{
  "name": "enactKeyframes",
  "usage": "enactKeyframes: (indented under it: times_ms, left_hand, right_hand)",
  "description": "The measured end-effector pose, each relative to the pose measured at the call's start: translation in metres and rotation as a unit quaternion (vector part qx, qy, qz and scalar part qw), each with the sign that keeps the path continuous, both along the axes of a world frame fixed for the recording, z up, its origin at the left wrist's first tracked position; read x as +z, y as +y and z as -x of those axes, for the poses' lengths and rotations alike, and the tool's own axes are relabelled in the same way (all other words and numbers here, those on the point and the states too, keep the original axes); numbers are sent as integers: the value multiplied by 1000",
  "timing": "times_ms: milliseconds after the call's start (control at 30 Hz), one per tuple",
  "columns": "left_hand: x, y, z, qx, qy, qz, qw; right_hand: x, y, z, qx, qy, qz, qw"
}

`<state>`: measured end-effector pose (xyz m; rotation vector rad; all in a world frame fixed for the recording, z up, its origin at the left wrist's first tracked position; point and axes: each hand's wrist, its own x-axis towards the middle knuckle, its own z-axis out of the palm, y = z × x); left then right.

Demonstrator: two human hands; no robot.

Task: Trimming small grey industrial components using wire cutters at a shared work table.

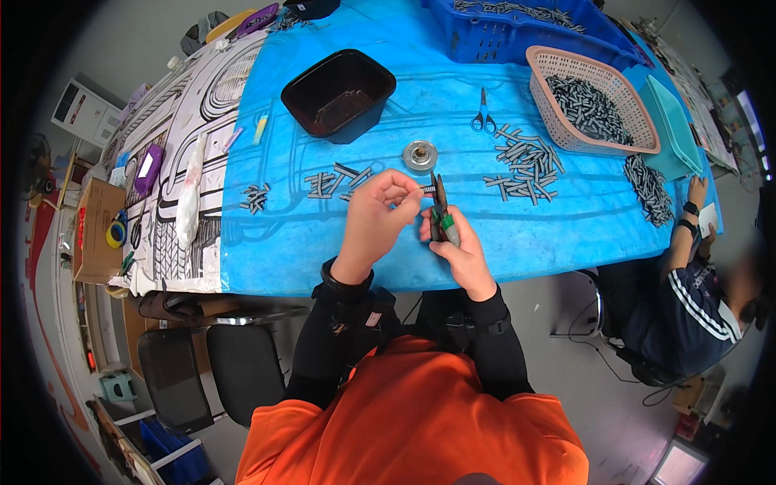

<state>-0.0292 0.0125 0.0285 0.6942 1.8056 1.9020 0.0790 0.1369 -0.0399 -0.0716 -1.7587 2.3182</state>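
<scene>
left hand (376, 217) pinches a small grey piece (427, 189) at fingertips, over the blue table (283, 234). right hand (457, 246) is clenched on green-handled pliers (440, 214), tips up at 12 o'clock, meeting the piece. loose pieces (335, 182) lie at 11 o'clock, a metal disc (420, 155) at 12, more pieces (525, 166) at 1. risk, as judged — piece is tiny; a skewed bite could flick it off the table edge. pliers' tips and piece's shape are too small to resolve; whether they touch, cannot tell.
</scene>
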Motion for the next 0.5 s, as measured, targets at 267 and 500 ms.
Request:
enactKeyframes:
  times_ms: [267, 500]
  left_hand:
    - [6, -3, 1, -20, -16, -10, 1000]
    - [6, 0, 0, -10, -26, -4, 1000]
  right_hand:
    - [8, 0, -1, 2, 0, -5, 1000]
    - [5, 1, -1, 7, 1, 0, 1000]
